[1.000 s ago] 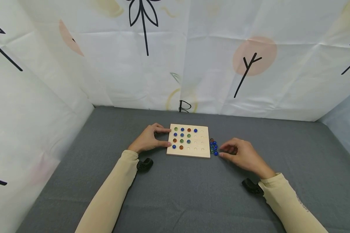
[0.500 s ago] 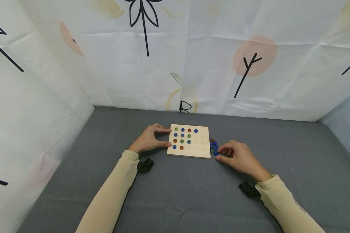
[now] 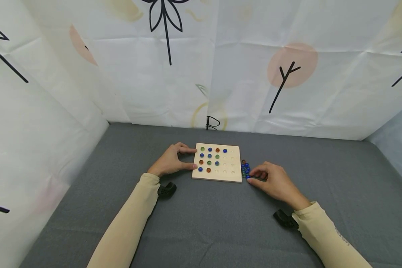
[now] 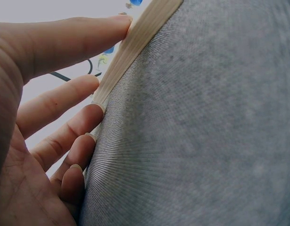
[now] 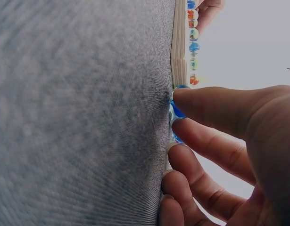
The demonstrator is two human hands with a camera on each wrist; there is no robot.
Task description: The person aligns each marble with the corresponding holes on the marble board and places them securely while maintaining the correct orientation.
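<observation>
A pale wooden board with rows of round hollows lies flat on the grey cloth. Blue, green and orange-brown marbles sit in the hollows of its left part; those on the right hold none. My left hand touches the board's left edge with extended thumb and index finger, seen also against the wooden side in the left wrist view. Just right of the board lies a small cluster of marbles. At its near end my right hand pinches a blue marble between thumb and index fingertip, low at the cloth.
Grey cloth covers the table all round the board. Behind it hangs a white patterned sheet, with another white sheet along the left. A black wrist device sits by the left cuff, another by the right.
My right hand has moved slightly left to the near end of the cluster, and its thumb and index finger have come together on a blue marble. The left hand stays at the board.
</observation>
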